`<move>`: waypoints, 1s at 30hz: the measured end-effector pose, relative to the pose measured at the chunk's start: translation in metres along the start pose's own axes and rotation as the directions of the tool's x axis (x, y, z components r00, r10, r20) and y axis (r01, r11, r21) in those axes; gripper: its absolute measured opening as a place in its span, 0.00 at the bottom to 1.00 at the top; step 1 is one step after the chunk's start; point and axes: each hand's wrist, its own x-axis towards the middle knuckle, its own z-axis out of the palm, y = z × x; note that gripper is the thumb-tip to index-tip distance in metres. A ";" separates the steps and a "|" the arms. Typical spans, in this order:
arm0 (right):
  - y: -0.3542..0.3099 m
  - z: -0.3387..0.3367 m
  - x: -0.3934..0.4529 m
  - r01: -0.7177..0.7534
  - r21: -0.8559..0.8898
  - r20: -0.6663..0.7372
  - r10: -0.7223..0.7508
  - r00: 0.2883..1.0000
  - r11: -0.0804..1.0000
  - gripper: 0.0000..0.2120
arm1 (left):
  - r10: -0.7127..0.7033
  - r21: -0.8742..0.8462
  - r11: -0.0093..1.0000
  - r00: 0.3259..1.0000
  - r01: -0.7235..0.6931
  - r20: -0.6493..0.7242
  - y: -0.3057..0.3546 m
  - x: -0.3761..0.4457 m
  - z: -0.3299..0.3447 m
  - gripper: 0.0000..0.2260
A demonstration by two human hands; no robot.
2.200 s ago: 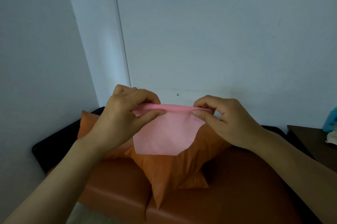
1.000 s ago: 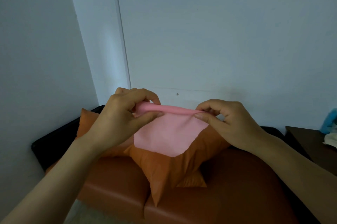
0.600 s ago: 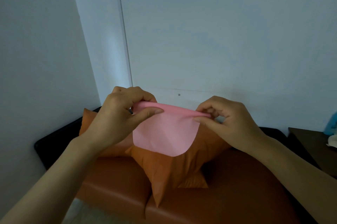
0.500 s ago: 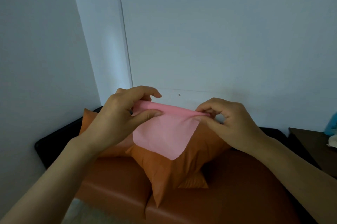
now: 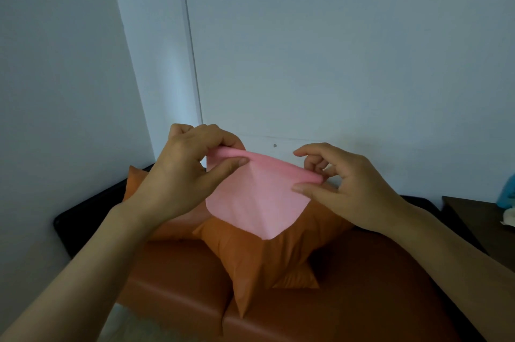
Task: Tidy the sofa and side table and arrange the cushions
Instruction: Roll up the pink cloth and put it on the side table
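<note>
A small pink cloth [image 5: 256,199] hangs in the air in front of me, folded along its top edge. My left hand [image 5: 184,171] pinches its upper left corner between thumb and fingers. My right hand [image 5: 342,185] pinches the upper right corner with thumb and lower fingers, its index finger lifted free. Behind and below the cloth an orange cushion [image 5: 267,255] stands on the orange sofa seat [image 5: 178,286]. A second orange cushion [image 5: 136,180] leans at the sofa's left end, mostly hidden by my left hand.
The sofa has a black back and armrest [image 5: 83,213] against pale walls. A dark side table [image 5: 479,216] stands at the right, with a blue object [image 5: 507,194] and a white crumpled thing [image 5: 508,220] at the frame's edge.
The cloth's lower flap has opened out and now hangs down to a point. My right hand slid its pinch lower and lifted its index finger. My left hand keeps its pinch.
</note>
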 end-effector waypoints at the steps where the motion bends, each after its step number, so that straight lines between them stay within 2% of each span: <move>1: -0.001 0.001 0.000 -0.005 0.004 -0.008 0.005 1.000 1.000 0.18 | 0.003 0.000 1.000 1.000 -0.003 0.004 0.000 0.001 0.000 0.10; 5: -0.005 0.001 0.004 0.021 0.021 -0.083 -0.020 0.996 1.000 0.10 | 0.019 0.022 1.000 0.999 -0.020 0.033 -0.002 0.002 -0.003 0.12; 9: -0.005 -0.005 0.004 0.030 -0.005 -0.057 -0.030 0.998 1.000 0.05 | 0.084 0.053 0.995 0.994 -0.088 0.066 -0.006 0.003 -0.006 0.12; 14: -0.001 -0.008 0.003 -0.015 -0.033 0.013 0.016 1.000 0.999 0.08 | 0.057 0.022 0.998 0.998 -0.057 0.032 -0.005 0.000 -0.009 0.16; 18: -0.003 -0.009 0.001 -0.041 -0.018 0.051 0.042 0.998 0.999 0.14 | 0.142 0.111 0.982 0.987 -0.150 0.077 -0.007 0.002 -0.011 0.09; 21: -0.005 -0.008 0.000 -0.045 0.003 0.064 0.045 0.997 0.999 0.14 | 0.141 0.114 0.983 0.989 -0.146 0.050 -0.006 0.002 -0.010 0.11; 25: -0.006 -0.007 0.000 -0.049 0.042 0.047 0.047 0.998 0.998 0.21 | 0.130 0.115 0.984 0.990 -0.137 0.061 -0.005 0.003 -0.008 0.11; 28: -0.006 -0.008 0.000 0.042 -0.017 0.004 -0.042 0.999 0.999 0.09 | 0.119 0.115 0.985 0.988 -0.130 0.097 -0.005 0.002 -0.006 0.12; 30: -0.007 -0.009 0.001 0.084 -0.077 0.006 -0.084 0.996 0.993 0.06 | 0.104 0.101 0.988 0.990 -0.114 0.099 -0.004 0.001 -0.004 0.12</move>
